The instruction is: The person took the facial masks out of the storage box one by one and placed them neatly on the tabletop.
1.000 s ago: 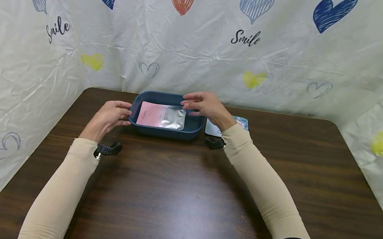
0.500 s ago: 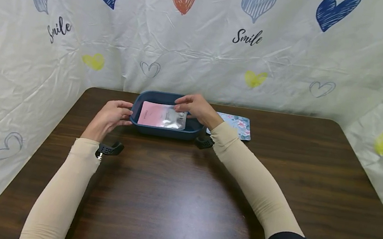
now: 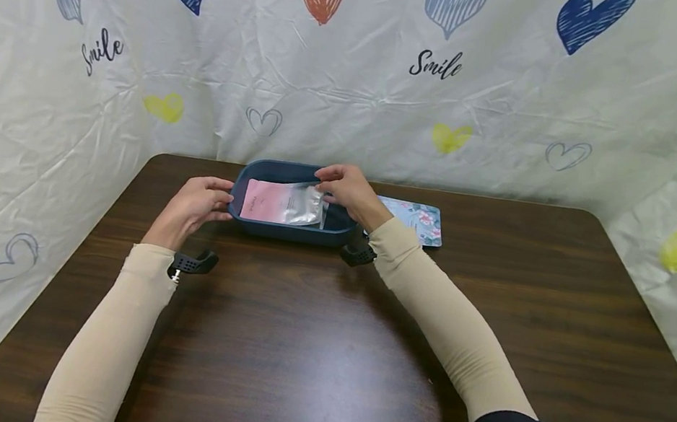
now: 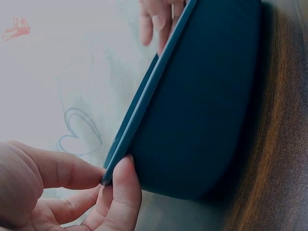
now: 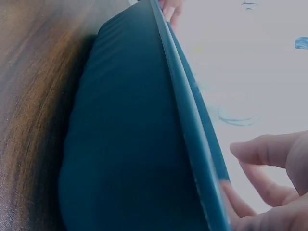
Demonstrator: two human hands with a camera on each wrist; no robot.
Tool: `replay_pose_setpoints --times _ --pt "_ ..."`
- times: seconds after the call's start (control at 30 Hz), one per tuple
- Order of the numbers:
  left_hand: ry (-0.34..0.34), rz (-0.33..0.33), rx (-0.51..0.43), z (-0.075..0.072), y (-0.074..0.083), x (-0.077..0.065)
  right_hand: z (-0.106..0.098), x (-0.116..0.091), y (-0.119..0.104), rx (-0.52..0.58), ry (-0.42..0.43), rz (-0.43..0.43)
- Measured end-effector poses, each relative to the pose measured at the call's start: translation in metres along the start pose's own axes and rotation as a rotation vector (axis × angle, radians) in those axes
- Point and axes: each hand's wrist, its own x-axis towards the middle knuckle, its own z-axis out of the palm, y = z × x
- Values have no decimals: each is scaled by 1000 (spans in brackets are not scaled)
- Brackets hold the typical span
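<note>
The silver end of the packet (image 3: 274, 203) is tilted up inside the tray (image 3: 289, 233), apparently pinched by the right hand's (image 3: 350, 193) fingers; the rim is clamped by the left hand's (image 3: 194, 207) fingers. Lifting out seems intended; the wall should next be cleared.

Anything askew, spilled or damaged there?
Nothing looks spilled or damaged. Only the pink packet in the tray sits slightly askew, its silver end tilted up at the right hand, apparently just from being handled.
</note>
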Motion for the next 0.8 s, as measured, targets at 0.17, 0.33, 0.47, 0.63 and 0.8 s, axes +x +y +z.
replay_pose_setpoints --times 0.17,0.33,0.47,0.63,0.8 --pt "-6 9 12 0 0 0 1 -3 -1 87 69 -13" --pt "-9 10 14 1 0 -1 -1 -7 -5 118 59 25" --pt "-11 13 15 1 -1 -2 0 -9 -7 88 28 78" --pt "-11 15 15 0 -1 -2 4 -11 -7 -40 -86 115" --pt "-11 13 2 1 0 -2 7 -16 -7 -150 -170 102"
